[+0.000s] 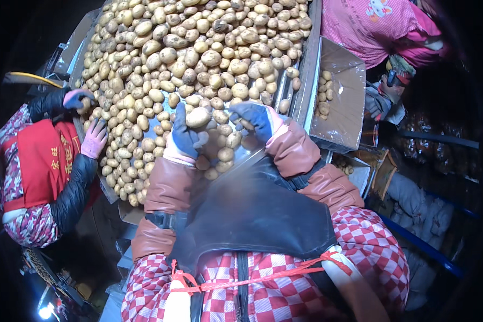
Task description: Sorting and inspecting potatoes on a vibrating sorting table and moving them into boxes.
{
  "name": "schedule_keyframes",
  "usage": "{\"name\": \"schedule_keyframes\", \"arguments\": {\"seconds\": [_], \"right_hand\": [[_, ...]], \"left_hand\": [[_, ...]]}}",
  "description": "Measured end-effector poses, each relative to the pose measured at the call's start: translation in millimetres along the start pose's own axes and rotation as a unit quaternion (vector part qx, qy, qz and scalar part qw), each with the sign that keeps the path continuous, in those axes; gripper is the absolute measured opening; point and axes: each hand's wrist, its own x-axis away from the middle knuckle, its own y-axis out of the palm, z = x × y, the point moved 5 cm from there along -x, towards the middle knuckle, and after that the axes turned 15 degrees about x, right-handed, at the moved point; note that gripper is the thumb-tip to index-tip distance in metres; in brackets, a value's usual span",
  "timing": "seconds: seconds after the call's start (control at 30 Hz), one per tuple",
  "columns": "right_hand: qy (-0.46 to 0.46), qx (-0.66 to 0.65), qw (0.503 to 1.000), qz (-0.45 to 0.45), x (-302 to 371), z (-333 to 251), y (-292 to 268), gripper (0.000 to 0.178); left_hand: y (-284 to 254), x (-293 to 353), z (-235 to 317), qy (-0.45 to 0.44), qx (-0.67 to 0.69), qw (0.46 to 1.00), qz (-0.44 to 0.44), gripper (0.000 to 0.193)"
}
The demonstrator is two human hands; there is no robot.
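My left hand (pixel 184 135), in a blue-palmed glove with a pink and white cuff, is closed around a pale yellow potato (pixel 198 117) between thumb and fingers. To its right, my right hand (pixel 254 119), gloved the same way, has its fingers curled over a smaller potato (pixel 245 124), mostly covered by them. Both hands are above the near edge of a broad sorting table (pixel 154 127) heaped with potatoes (pixel 209 58). Several loose potatoes (pixel 225 154) lie between my forearms, just in front of my dark apron (pixel 257 214).
A plastic-lined carton (pixel 341 102) holding some potatoes stands against the table's right side. At the left, a co-worker in a red apron (pixel 43 161) has both gloved hands at the heap. Another person in pink (pixel 370 27) is at the far right. Filled sacks (pixel 421 206) lie at right.
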Motion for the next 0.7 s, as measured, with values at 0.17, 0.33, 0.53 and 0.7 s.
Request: {"name": "schedule_keyframes", "arguments": {"seconds": [0.17, 0.33, 0.53, 0.7], "right_hand": [[-0.167, 0.163, 0.972, 0.036, -0.6, -76.9, 33.1, 0.056], [0.022, -0.146, 0.989, -0.012, 8.0, -43.7, 10.2, 0.051], [0.241, -0.356, 0.903, 0.002, 26.2, -5.4, 6.1, 0.06], [0.216, -0.302, 0.922, 0.111, 38.9, -7.4, -23.1, 0.059]], "left_hand": [[31.1, 17.3, -34.4, 0.028, -0.095, 0.992, 0.075, 0.08], [10.7, 32.6, -35.4, -0.077, -0.279, 0.952, 0.099, 0.078], [-125.7, -31.0, -22.1, -0.04, -0.206, 0.97, 0.126, 0.057], [-71.3, -23.1, 21.0, 0.211, -0.36, 0.906, 0.074, 0.031]]}}
